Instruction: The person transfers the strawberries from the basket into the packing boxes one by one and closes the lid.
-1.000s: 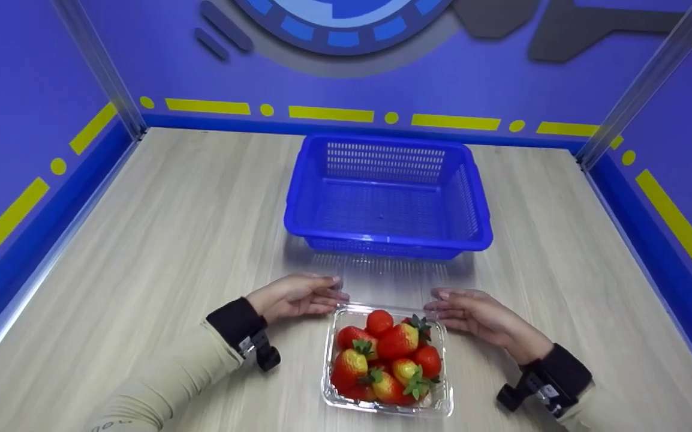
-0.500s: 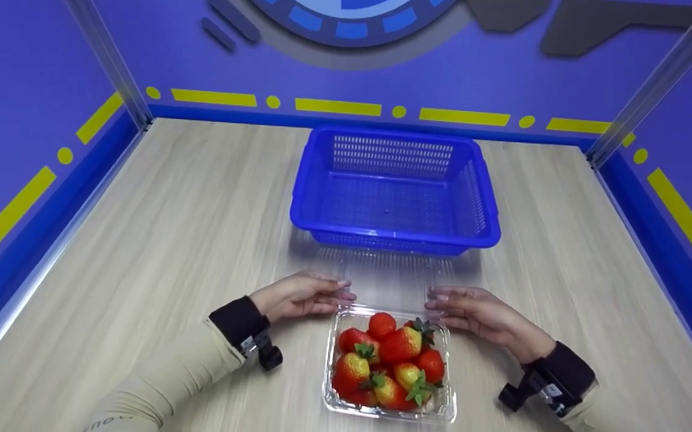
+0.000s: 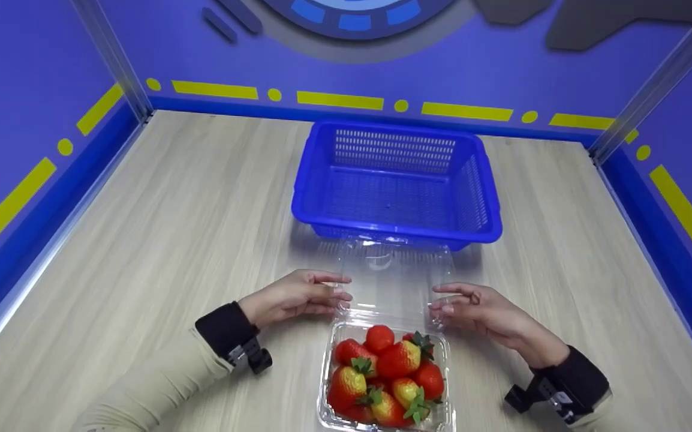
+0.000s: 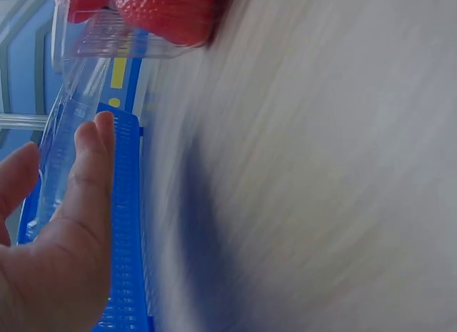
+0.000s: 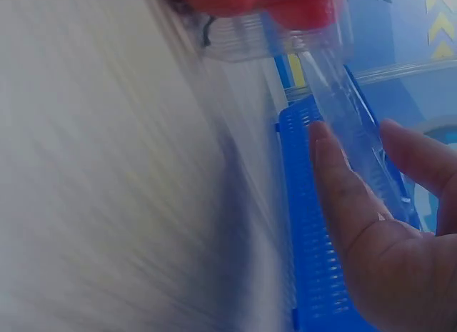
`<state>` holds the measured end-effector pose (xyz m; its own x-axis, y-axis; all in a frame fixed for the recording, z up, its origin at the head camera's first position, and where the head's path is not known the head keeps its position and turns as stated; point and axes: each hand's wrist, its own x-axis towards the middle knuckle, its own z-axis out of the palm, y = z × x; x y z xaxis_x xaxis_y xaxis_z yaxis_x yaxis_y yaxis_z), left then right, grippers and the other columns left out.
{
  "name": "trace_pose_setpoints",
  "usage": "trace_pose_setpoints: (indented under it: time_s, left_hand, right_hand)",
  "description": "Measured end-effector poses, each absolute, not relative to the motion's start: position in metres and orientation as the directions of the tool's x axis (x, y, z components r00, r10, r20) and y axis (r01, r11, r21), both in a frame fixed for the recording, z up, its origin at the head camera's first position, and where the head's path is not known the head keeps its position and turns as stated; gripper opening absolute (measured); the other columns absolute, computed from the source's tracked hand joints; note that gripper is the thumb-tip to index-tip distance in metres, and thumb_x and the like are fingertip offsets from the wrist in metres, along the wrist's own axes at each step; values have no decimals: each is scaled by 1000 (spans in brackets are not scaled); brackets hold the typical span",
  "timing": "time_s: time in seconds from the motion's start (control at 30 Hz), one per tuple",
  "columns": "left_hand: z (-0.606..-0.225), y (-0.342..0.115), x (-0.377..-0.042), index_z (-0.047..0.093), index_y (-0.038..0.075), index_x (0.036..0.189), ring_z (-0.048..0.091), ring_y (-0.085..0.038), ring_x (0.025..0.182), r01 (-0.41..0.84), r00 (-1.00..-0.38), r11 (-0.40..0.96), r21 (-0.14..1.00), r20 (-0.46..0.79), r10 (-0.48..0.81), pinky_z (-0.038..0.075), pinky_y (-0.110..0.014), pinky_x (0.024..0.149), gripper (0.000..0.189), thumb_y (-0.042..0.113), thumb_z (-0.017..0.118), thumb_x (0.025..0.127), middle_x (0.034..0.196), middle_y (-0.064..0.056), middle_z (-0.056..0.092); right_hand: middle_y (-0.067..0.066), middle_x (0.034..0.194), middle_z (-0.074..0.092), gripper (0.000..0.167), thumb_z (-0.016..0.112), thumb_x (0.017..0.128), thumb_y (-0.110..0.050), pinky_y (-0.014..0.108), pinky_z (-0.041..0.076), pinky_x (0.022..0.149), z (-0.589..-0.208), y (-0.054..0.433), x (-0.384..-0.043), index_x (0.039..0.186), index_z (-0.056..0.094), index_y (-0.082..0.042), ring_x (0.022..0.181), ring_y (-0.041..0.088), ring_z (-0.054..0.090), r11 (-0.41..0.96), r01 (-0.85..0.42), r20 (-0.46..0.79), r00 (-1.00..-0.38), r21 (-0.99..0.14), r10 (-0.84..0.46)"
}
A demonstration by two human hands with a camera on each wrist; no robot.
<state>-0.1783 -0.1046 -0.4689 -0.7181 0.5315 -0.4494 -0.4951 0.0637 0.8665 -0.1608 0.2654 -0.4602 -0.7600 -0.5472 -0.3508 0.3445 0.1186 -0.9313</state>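
A clear plastic clamshell box (image 3: 325, 390) of red and yellow strawberries (image 3: 399, 359) with green leaves stands at the front. Its hinged clear lid (image 3: 391, 282) tilts up and away, overlapping the basket's front edge. At the lid's left side is my left hand (image 3: 295, 297), fingers fairly straight, thumb apart. My right hand (image 3: 490, 315) mirrors it at the right side. Both wrist views show the lid passing between thumb and fingers, a gap left between them; the fingers lie on the lid's table side. Exact contact with the clear plastic is hard to tell.
Behind the box stands a blue perforated basket (image 3: 397, 230), with nothing seen inside. The wooden tabletop (image 3: 214, 186) is bounded by blue walls (image 3: 346, 72) with yellow marks at the back and sides.
The lid has risen and now overlaps the basket's front. Both hands have shifted and turned along its sides, with fingers and thumbs spread further apart. The strawberries look unmoved in the box.
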Motion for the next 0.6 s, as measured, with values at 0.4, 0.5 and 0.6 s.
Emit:
trace_pose_setpoints:
  time_s: [0.4, 0.5, 0.6]
  left_hand:
    - [-448, -100, -203, 54, -4, 142, 73, -20, 112, -283, -834, 151, 947, -320, 449, 58, -38, 103, 48, 1, 66, 96, 138, -25, 63]
    - [-444, -97, -211, 55, -6, 140, 71, -28, 118, -169, -865, 196, 966, -241, 440, 58, -39, 103, 46, 2, 65, 96, 138, -27, 62]
    - [-441, -94, -217, 57, -8, 137, 67, -35, 124, -62, -887, 232, 971, -160, 434, 58, -36, 102, 44, 2, 66, 96, 136, -27, 63]
  right_hand:
    - [23, 129, 70, 54, 66, 96, -7, 15, 55, 95, -445, 253, -175, 140, 47, 18, 105, -5, 69, 312, 66, -195, -894, -948, -404]
    - [35, 134, 62, 51, 65, 96, -3, 15, 56, 94, -441, 248, -180, 139, 48, 18, 104, -7, 68, 336, 22, -147, -925, -942, -352]
    - [37, 132, 62, 47, 65, 95, 2, 14, 56, 92, -439, 244, -184, 137, 51, 17, 102, -7, 68, 355, -14, -96, -952, -935, -290]
